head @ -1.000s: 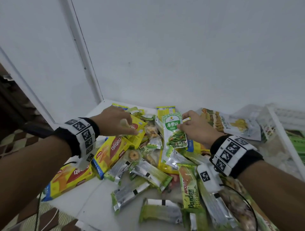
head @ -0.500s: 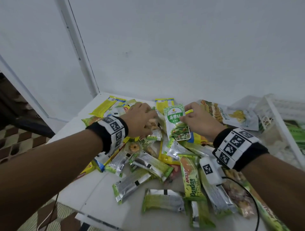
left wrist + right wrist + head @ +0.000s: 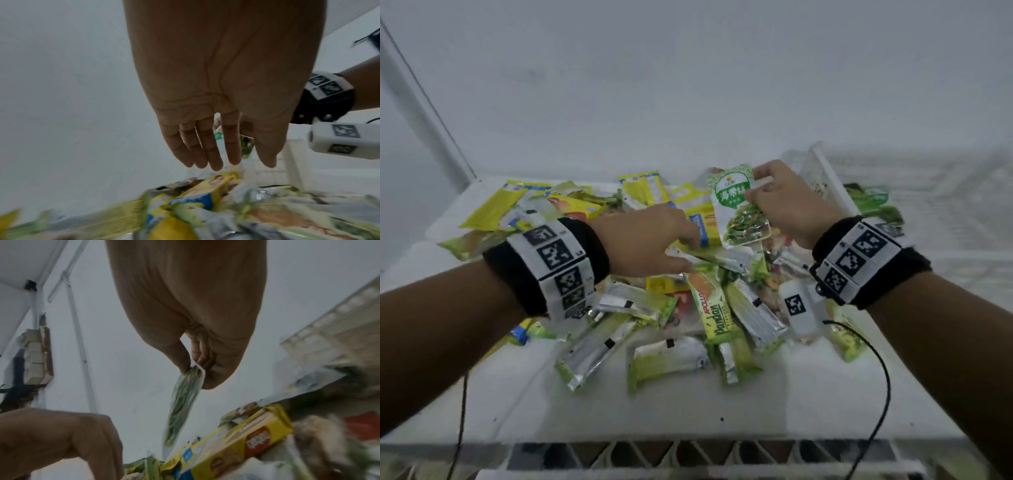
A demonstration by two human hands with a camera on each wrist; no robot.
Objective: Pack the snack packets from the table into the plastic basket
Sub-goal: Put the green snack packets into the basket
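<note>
Across the white table (image 3: 774, 404) lies a loose heap of snack packets (image 3: 709, 308), green, yellow and silver, most lying flat. At the far right stands the plastic basket (image 3: 822, 174), just behind the right hand (image 3: 787, 209), the nearer hand to it. That hand pinches a green seaweed packet (image 3: 739, 205) by its edge, long axis upright, lifted off the heap. The left hand (image 3: 643, 240) reaches flat over the heap, fingers (image 3: 207, 146) straight and relaxed, holding nothing.
</note>
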